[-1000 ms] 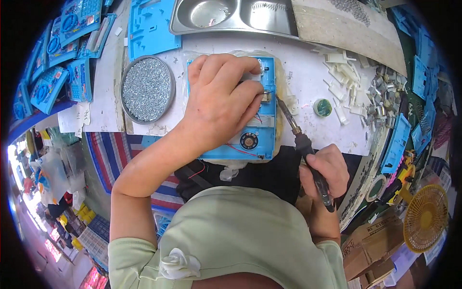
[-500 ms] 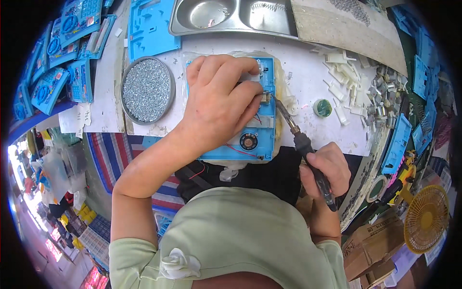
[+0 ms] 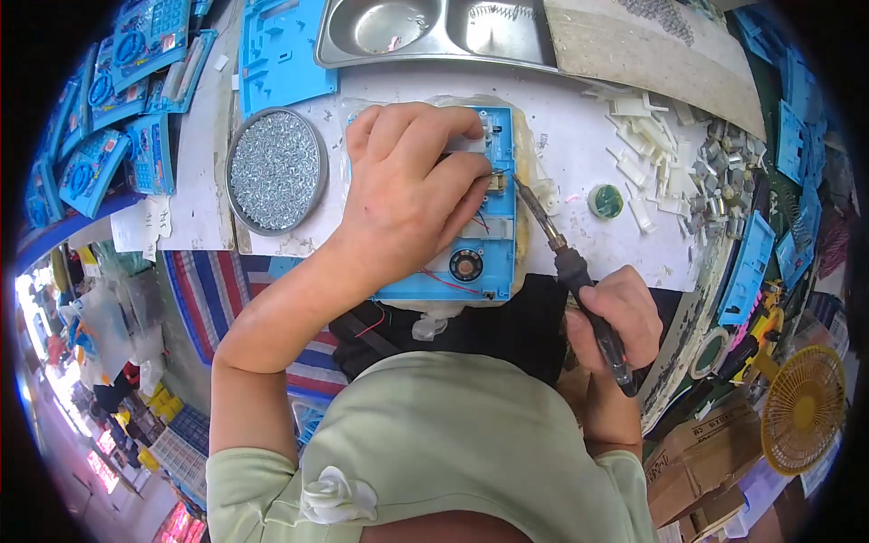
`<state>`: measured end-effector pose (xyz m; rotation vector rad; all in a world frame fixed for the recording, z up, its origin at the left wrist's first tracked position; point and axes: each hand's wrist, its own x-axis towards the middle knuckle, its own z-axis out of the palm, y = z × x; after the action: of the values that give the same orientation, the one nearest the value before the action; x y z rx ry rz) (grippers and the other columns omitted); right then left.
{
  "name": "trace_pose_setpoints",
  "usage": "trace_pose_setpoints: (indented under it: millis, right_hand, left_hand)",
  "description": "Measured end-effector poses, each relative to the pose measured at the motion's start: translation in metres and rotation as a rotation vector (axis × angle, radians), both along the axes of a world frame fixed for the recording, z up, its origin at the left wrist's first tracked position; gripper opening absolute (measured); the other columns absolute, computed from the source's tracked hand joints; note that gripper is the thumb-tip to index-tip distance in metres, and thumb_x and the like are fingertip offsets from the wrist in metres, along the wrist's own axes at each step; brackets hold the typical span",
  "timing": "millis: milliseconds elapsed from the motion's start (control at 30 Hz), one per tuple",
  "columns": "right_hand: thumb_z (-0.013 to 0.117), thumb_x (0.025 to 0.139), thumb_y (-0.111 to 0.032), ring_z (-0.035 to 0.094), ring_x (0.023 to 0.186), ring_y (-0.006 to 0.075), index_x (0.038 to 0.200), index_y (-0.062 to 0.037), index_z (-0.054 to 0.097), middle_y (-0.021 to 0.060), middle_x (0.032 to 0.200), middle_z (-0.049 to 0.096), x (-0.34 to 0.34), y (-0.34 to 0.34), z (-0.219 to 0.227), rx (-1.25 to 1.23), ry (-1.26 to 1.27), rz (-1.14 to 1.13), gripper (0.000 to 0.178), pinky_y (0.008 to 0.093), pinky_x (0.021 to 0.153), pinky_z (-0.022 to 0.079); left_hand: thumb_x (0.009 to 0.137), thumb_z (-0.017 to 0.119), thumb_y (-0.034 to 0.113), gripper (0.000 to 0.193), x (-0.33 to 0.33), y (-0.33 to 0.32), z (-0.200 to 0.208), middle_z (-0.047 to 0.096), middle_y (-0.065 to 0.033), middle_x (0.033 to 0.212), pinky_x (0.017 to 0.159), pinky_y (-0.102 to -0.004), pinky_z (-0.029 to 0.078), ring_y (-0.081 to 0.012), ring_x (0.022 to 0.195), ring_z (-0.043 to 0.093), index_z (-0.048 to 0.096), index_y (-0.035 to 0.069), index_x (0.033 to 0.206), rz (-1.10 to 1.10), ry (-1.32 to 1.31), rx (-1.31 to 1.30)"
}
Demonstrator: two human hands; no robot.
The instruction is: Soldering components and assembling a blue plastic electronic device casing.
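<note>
- Barely shifted, the right hand (image 3: pixel 626 312) clasps a soldering iron (image 3: pixel 573 273), tip by the right edge of the blue housing (image 3: pixel 501 257); work apparently continues there.
- The left hand (image 3: pixel 403 181) covers it, grip indiscernible.

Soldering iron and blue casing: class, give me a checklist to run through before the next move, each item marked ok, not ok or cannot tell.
1. Soldering iron in hand: ok, held in the right hand.
2. Left hand at the blue casing: ok, it lies across it.
3. Casing's inside fully visible: not ok, the left hand hides much of it.
4. Iron's tip touching the casing: cannot tell; it looks very close to the right edge.
5. Round speaker clear of the tip: ok, they are apart.
6. Green-filled container clear of the iron: ok, it sits apart, to the right.
</note>
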<state>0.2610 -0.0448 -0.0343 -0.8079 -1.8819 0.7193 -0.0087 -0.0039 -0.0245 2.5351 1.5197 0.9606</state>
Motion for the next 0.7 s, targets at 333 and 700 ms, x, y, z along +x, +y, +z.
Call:
trace_pose_setpoints:
  millis: [333,700]
  right_hand:
    - [0.081,0.068,0.003,0.052,0.055,0.0223,0.103,-0.0015,0.071,0.0062,0.066,0.057,0.0004,-0.0005,-0.0019,-0.004,0.008,-0.005,0.037,0.0320,0.050,0.041]
    - [0.082,0.067,0.002,0.052,0.055,0.0230,0.102,-0.0025,0.071,0.0058,0.065,0.056,-0.0033,0.0011,-0.0015,-0.015,-0.013,0.015,0.038,0.0328,0.050,0.041]
  left_hand:
    - [0.069,0.083,0.010,0.025,-0.0005,0.0011,-0.0012,0.065,-0.0026,0.112,0.086,-0.0381,0.039,-0.0223,0.089,0.057,0.072,0.014,0.091,-0.010,0.005,0.004]
    - [0.068,0.083,0.010,0.025,-0.0003,0.0005,-0.0001,0.065,-0.0023,0.112,0.088,-0.0387,0.039,-0.0225,0.090,0.058,0.072,0.014,0.090,0.005,0.012,-0.002]
